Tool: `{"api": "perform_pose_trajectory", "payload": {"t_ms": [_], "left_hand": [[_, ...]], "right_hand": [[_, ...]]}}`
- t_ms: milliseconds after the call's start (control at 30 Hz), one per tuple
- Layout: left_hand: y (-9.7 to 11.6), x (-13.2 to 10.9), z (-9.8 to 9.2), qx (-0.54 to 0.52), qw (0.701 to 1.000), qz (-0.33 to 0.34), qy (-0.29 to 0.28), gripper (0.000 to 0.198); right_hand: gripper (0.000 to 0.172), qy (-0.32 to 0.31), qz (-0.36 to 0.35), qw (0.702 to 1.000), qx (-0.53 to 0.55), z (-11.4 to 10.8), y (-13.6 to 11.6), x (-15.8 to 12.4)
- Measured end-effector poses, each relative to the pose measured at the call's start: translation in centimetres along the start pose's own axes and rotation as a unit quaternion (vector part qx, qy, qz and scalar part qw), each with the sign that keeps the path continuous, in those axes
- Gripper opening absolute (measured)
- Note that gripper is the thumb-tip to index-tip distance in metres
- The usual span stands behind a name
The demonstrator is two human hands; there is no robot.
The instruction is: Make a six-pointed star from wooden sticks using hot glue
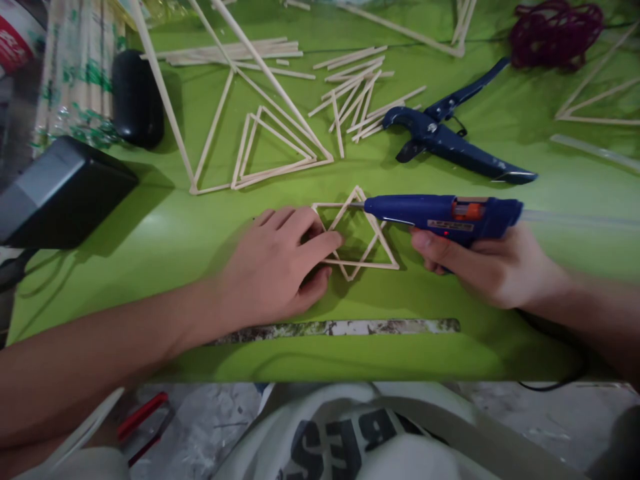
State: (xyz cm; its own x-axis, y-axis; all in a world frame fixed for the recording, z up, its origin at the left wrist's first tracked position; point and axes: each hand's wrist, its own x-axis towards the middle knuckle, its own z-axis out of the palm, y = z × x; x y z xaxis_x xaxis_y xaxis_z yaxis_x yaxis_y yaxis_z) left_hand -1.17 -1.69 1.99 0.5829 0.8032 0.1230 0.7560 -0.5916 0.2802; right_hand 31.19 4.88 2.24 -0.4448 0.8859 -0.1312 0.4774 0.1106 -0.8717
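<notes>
A small six-pointed star of thin wooden sticks (pixel 370 265) lies on the green table. My left hand (pixel 285 260) rests at its left side, thumb and fingers closed on the left points of the star. In my right hand (pixel 490 267) is a blue hot glue gun (pixel 430 212), its fingers wrapped around the handle. The gun points left, and its metal nozzle meets the star's upper bar near the top point. A small red light glows on the gun's side, and a clear glue stick (pixel 575 218) extends from its back.
Stick triangles (pixel 275 179) and loose cut sticks (pixel 350 87) lie beyond the star. Dark blue cutters (pixel 450 137) sit behind the gun. A black box (pixel 65 193), a black rounded case (pixel 137 99) and wrapped sticks (pixel 80 73) stand left. A stained metal strip (pixel 350 327) lies near the front edge.
</notes>
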Motion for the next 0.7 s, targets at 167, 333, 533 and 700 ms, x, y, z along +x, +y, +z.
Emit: {"api": "perform_pose_trajectory", "payload": {"t_ms": [167,333,533,700], "left_hand": [[0.0,0.0,0.0,0.002,1.000,0.000,-0.001,0.035],[0.0,0.0,0.1,0.003,1.000,0.004,0.004,0.036],[0.0,0.0,0.0,0.007,1.000,0.005,0.008,0.036],[-0.1,-0.1,0.0,0.003,1.000,0.010,0.009,0.036]], "right_hand": [[0.046,0.004,0.027,1.000,-0.013,0.1,0.4,-0.1],[0.050,0.012,0.023,0.999,-0.026,0.1,0.8,-0.2],[0.057,0.024,0.069,0.996,-0.055,-0.1,1.2,-0.4],[0.053,0.016,0.050,0.998,-0.035,0.0,0.6,-0.2]]}}
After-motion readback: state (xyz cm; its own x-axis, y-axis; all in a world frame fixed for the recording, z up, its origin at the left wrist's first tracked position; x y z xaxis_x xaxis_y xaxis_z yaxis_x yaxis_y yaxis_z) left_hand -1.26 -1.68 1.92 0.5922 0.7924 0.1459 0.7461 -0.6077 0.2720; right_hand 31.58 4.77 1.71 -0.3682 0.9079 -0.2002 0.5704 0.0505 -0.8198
